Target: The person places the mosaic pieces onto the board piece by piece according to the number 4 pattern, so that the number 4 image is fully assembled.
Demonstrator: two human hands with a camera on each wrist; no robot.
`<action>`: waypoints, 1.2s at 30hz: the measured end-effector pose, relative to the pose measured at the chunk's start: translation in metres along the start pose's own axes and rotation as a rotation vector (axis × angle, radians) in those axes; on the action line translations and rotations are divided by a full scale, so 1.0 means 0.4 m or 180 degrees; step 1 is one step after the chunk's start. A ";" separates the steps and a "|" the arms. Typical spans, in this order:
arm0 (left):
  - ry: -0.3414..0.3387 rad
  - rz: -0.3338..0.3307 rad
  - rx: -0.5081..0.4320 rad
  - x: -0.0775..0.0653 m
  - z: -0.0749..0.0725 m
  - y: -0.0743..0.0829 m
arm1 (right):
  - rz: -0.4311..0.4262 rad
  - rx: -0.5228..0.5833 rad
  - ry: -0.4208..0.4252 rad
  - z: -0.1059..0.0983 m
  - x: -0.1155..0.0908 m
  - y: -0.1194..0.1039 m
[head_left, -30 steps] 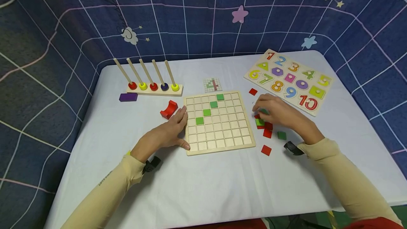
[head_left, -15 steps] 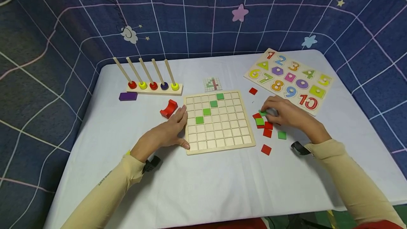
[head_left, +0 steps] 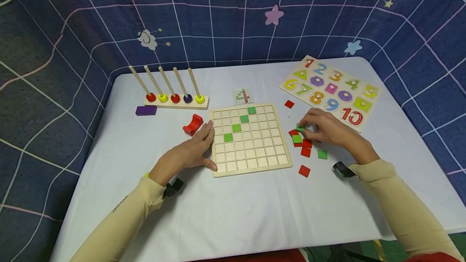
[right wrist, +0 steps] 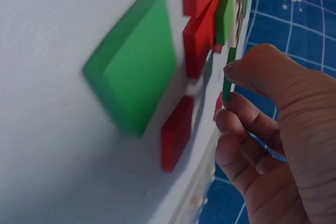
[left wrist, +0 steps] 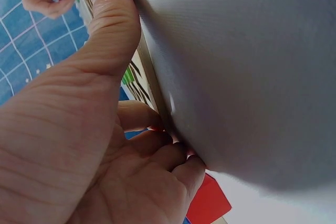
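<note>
In the head view my left hand [head_left: 194, 148] rests against the left edge of a wooden grid board [head_left: 255, 166], thumb near its front corner and fingers along the side. Several green tiles [head_left: 236, 127] sit in the grid in a diagonal line. My right hand [head_left: 324, 129] pinches a green square tile [right wrist: 230, 74] between thumb and index finger, as the right wrist view shows. Close beneath it lies a loose pile of red tiles [head_left: 306, 151] with a light green tile [head_left: 297, 139] on top. Another green tile [head_left: 322, 154] lies apart, nearer me.
A small pattern card [head_left: 242, 96] lies behind the board. A number puzzle [head_left: 329, 88] stands back right. At back left are a peg stacker [head_left: 177, 104] with coloured beads and a purple block [head_left: 146, 110]. A red arched block [head_left: 193, 125] lies beside my left hand.
My right hand has drawn back slightly to the right, a green tile now showing at its fingertips. In the last half second it hardly moves. The left hand stays on the board.
</note>
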State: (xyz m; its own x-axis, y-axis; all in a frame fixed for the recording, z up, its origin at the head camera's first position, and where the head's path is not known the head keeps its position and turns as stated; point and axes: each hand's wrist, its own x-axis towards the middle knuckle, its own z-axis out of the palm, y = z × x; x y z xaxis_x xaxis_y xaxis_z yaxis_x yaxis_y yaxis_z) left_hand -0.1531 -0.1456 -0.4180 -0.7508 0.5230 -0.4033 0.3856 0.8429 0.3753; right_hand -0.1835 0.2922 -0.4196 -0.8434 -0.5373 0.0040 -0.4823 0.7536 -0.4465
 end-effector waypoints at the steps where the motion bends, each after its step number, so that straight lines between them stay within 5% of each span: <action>1: 0.0001 -0.0002 -0.0001 0.000 0.000 0.000 | -0.0024 0.0001 0.0020 0.000 0.001 -0.004; 12: -0.0017 0.0000 -0.0004 0.001 0.004 -0.004 | -0.0594 0.0051 0.0105 0.067 0.041 -0.077; 20: -0.0021 0.0006 -0.0051 0.004 0.002 -0.004 | -0.0914 0.0292 -0.0069 0.102 0.096 -0.174; 36: -0.0039 0.0012 -0.0008 0.003 -0.001 -0.004 | -0.1384 0.0058 -0.0331 0.168 0.216 -0.327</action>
State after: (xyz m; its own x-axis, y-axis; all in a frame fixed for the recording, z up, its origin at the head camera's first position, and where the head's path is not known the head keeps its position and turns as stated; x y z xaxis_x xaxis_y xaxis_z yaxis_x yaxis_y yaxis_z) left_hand -0.1549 -0.1462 -0.4188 -0.7428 0.5277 -0.4120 0.3870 0.8406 0.3790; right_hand -0.1772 0.1217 -0.4208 -0.5342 -0.8388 0.1052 -0.7818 0.4429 -0.4389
